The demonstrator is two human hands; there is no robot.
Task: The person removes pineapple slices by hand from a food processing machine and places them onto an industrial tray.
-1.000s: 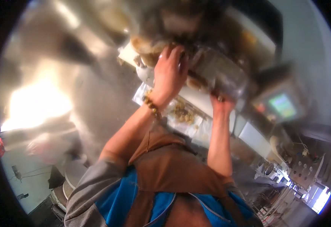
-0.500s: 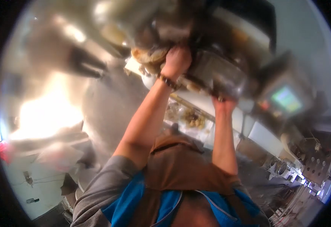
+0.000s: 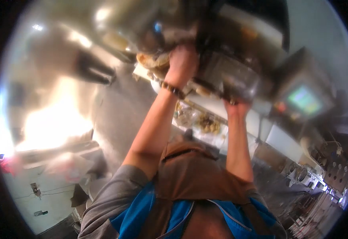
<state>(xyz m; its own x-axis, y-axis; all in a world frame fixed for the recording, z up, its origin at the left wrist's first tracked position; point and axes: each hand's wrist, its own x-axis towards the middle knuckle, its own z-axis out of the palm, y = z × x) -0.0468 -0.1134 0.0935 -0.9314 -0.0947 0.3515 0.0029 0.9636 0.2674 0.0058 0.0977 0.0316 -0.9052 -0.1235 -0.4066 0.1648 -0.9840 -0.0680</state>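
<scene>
My left hand (image 3: 183,63), with a beaded bracelet at the wrist, reaches among blurred metal containers. Its fingers are smeared and hidden, so what it holds cannot be made out. Just left of it lies a browned, bread-like piece of food (image 3: 152,61) on a pale surface. My right hand (image 3: 237,106) has a ring on one finger. Its fingers curl at the near edge of a shiny rectangular container (image 3: 237,77), which spans the space between both hands. Pale food pieces (image 3: 203,91) show along that container's near side.
Beneath my forearms, small food pieces (image 3: 209,124) lie on white paper beside a clear plastic bag (image 3: 185,115). A device with a lit screen (image 3: 304,99) stands to the right. A white board (image 3: 284,143) sits nearby. Bright light (image 3: 56,123) glares at left above pale plastic bags (image 3: 68,165).
My left hand has shifted slightly left and blurred more. The right hand stays at the container's edge. The whole view has turned a little.
</scene>
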